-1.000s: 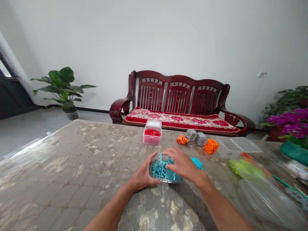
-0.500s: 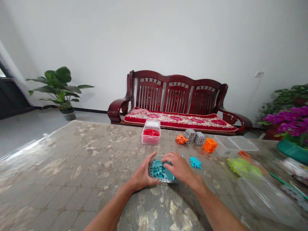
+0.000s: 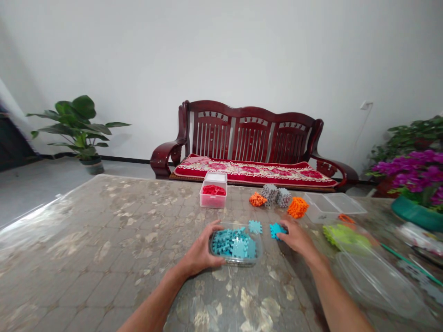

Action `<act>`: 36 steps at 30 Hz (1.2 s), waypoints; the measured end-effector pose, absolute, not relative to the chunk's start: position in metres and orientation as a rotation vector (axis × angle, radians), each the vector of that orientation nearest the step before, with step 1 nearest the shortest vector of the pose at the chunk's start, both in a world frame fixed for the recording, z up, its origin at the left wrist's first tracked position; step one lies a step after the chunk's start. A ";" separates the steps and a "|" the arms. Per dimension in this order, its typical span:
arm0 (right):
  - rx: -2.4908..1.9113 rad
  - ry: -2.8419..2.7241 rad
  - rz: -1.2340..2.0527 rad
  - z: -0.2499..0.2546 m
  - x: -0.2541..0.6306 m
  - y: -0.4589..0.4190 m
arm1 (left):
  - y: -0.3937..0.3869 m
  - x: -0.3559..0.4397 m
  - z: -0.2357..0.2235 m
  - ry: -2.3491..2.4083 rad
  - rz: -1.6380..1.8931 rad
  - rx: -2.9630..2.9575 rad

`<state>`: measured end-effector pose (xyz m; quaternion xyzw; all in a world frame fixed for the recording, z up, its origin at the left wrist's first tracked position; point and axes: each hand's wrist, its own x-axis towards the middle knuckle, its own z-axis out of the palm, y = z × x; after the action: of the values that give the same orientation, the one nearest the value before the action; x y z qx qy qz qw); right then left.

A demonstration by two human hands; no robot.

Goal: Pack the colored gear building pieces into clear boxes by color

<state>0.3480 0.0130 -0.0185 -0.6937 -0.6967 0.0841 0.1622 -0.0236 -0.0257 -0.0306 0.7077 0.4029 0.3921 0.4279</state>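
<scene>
My left hand (image 3: 200, 251) has its grip closed around the edge of a clear plastic tray (image 3: 236, 259) of teal interlocking pieces (image 3: 231, 243), which sits on the bench (image 3: 104, 230). Just right of the tray, my right hand (image 3: 299, 239) has its fingertips (image 3: 284, 226) on a loose teal piece (image 3: 276, 230); I cannot tell whether that grip is closed. Another loose teal piece (image 3: 255, 226) lies between them. Farther off are a clear box of red pieces (image 3: 212, 199), orange clusters (image 3: 297, 207), grey clusters (image 3: 275, 195), then a dark wooden sofa (image 3: 252, 133).
</scene>
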 end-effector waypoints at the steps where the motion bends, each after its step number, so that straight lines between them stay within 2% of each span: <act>1: -1.987 -1.999 0.233 -0.019 0.347 0.013 | -0.026 -0.024 -0.029 1.027 0.967 1.795; 9: -1.898 -2.127 0.189 -0.010 0.322 0.018 | -0.024 -0.025 -0.031 1.071 0.899 1.901; 15: -1.596 -2.367 0.349 -0.008 0.289 0.028 | -0.024 -0.025 -0.032 1.074 0.886 1.914; 28: -1.859 -2.213 0.332 -0.024 0.349 0.031 | -0.025 -0.025 -0.029 1.095 0.885 1.929; 36: -1.987 -2.069 0.154 -0.010 0.359 0.016 | -0.024 -0.026 -0.032 1.082 0.886 1.919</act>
<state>0.3589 0.0161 -0.0102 -0.6854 -0.7138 0.0530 0.1341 -0.0257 -0.0244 -0.0321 0.7494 0.4227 0.3462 0.3740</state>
